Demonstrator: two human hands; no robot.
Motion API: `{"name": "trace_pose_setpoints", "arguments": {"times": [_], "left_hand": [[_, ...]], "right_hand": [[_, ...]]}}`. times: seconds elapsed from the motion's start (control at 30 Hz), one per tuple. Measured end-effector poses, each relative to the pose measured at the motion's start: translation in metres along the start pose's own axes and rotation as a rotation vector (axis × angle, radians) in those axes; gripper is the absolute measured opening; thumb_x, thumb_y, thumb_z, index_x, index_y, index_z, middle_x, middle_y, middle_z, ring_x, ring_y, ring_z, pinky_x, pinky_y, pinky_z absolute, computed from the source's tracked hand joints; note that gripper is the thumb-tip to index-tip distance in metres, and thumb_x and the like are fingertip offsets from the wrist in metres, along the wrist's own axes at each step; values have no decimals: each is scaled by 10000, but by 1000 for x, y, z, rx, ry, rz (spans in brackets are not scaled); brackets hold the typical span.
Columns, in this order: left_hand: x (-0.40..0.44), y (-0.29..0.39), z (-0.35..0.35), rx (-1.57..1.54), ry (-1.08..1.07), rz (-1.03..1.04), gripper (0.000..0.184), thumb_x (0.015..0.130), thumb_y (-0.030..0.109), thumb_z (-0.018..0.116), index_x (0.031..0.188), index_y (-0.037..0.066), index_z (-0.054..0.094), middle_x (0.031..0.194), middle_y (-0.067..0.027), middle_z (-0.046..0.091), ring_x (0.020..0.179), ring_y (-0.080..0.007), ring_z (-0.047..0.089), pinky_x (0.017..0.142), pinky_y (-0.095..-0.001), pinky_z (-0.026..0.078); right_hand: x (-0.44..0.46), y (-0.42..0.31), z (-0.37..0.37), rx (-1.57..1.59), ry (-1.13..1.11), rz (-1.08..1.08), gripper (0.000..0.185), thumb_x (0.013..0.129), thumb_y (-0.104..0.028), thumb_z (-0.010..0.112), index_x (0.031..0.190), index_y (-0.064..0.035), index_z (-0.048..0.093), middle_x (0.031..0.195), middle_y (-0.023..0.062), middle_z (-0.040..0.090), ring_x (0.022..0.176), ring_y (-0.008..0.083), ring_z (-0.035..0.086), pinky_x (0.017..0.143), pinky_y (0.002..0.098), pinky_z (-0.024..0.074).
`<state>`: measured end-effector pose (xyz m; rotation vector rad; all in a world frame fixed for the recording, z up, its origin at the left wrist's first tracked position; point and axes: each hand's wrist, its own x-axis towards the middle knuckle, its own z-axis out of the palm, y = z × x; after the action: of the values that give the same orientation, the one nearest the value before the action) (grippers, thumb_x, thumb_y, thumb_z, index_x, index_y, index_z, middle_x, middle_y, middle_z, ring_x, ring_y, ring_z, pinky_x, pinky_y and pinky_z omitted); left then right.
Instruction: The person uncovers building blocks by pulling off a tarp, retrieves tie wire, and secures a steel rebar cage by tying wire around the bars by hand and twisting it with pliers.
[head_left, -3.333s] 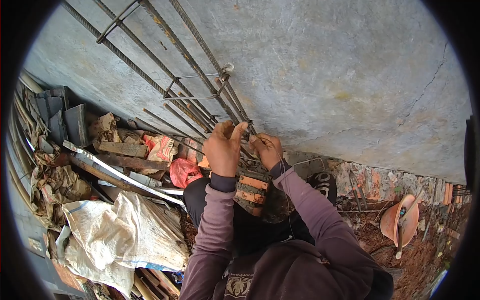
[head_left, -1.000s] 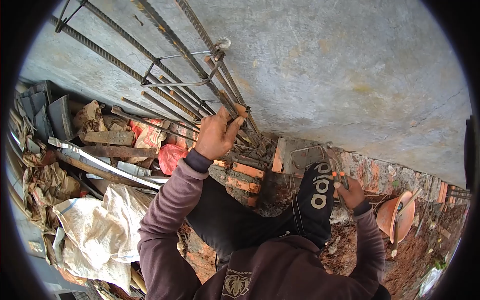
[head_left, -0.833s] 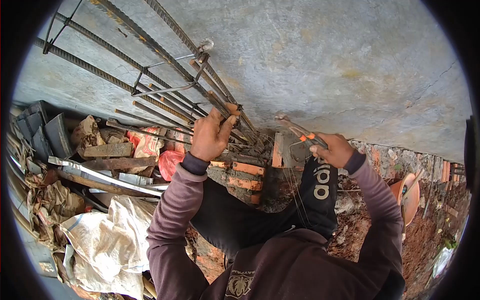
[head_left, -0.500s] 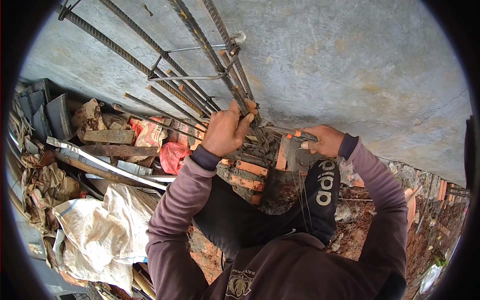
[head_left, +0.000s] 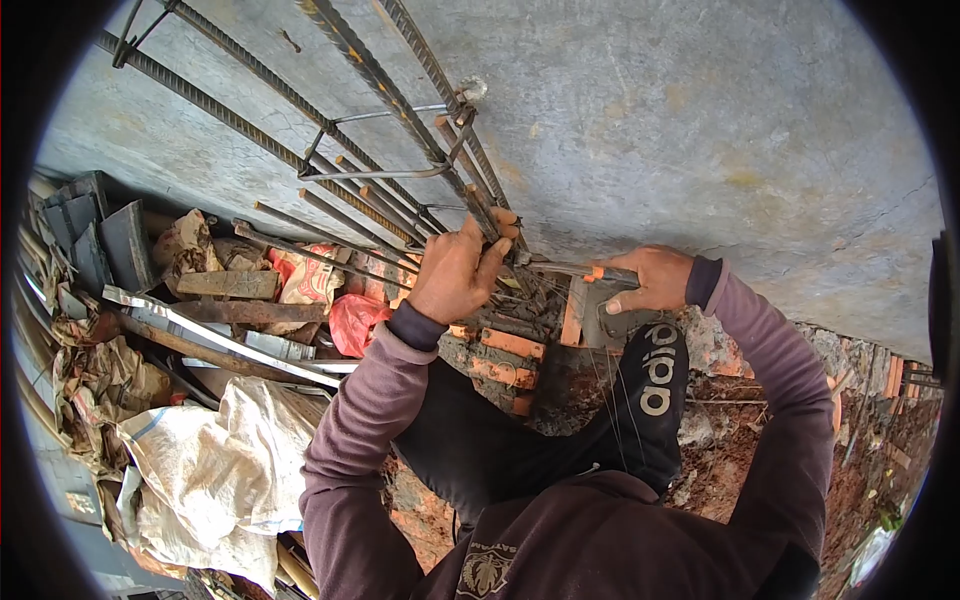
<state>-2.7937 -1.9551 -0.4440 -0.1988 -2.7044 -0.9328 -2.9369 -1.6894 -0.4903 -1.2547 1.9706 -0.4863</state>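
My left hand is closed round the lower part of an upright ribbed rebar, its fingertips curled by the bar's foot. To the right, my right hand holds pincers with orange and dark grips. Their metal end points left toward the base of the bars, and the jaw tips are hard to make out there. My right thumb is held apart from the fingers, below the upper grip. Bent stirrups link the rebars above my left hand. Thin wires hang in front of my right knee.
A grey plastered wall rises close behind the bars. Orange bricks lie in mortar below my hands. Cut rebar ends stick up left of my left hand. Further left are a red plastic bag, timber, metal strips and a white sack.
The view has shifted slightly, moving the scene a little. My right thumb has dropped lower, away from the fingers. My left hand keeps its hold on the rebar.
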Motion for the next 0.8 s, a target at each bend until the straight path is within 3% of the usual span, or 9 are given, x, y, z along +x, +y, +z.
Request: {"name": "trace_pose_setpoints", "arguments": {"times": [0.07, 0.17, 0.27, 0.37, 0.47, 0.57, 0.67, 0.8], "left_hand": [[0, -2, 1, -27, 8, 7, 270, 907, 67, 574, 1171, 14, 552, 938, -95, 724, 548, -219, 608, 570, -318, 478], [1, 1, -1, -27, -10, -2, 269, 909, 62, 572, 1172, 14, 552, 950, -101, 723, 562, -210, 611, 578, -314, 479], [0, 2, 0, -16, -6, -16, 260, 909, 59, 572, 1164, 15, 553, 956, -105, 721, 571, -212, 615, 580, -311, 479], [0, 2, 0, 3, -7, -11, 254, 907, 52, 569, 1158, 16, 554, 951, -107, 720, 620, -236, 638, 617, -328, 490], [0, 2, 1, -4, -2, -20, 252, 909, 55, 568, 1158, 20, 556, 954, -106, 719, 676, -245, 659, 649, -338, 497], [-1, 8, -1, -4, -15, -91, 251, 910, 67, 572, 1156, 24, 561, 951, -104, 718, 676, -238, 658, 649, -332, 496], [-1, 6, 0, 56, -18, -48, 243, 907, 85, 571, 1143, 45, 532, 876, -107, 712, 642, -313, 667, 600, -373, 502], [-1, 5, 5, -56, 45, -35, 224, 898, 64, 586, 1119, 42, 559, 889, -115, 713, 641, -253, 665, 595, -342, 493]], "right_hand": [[7, 17, 15, 50, 36, -153, 674, 866, -504, 653, 1347, -52, 516, 622, 88, 583, 588, 166, 545, 588, 369, 448], [11, 13, 8, 140, -167, 57, 560, 903, -445, 631, 1228, 7, 568, 748, 110, 667, 700, 174, 631, 630, 343, 501], [2, 7, 8, 453, -159, 123, 461, 926, -393, 615, 1156, 5, 593, 791, 104, 690, 764, 182, 668, 657, 334, 532], [-4, -7, -6, 139, -132, 98, 441, 943, -367, 598, 1166, 14, 586, 834, 108, 703, 826, 184, 687, 690, 329, 550], [4, 6, 3, 231, -151, 104, 599, 959, -382, 552, 1314, 90, 456, 847, 144, 702, 783, 214, 681, 693, 361, 556], [18, 29, 14, 171, -85, -111, 572, 945, -404, 574, 1230, 88, 510, 851, 143, 700, 760, 203, 680, 682, 352, 558], [17, 25, 20, 305, -100, -25, 533, 926, -410, 603, 1135, 78, 551, 839, 139, 697, 738, 192, 678, 665, 327, 554], [18, 31, 10, 417, -236, -13, 460, 922, -369, 628, 1085, 58, 576, 844, 126, 693, 754, 190, 675, 679, 325, 558]]}}
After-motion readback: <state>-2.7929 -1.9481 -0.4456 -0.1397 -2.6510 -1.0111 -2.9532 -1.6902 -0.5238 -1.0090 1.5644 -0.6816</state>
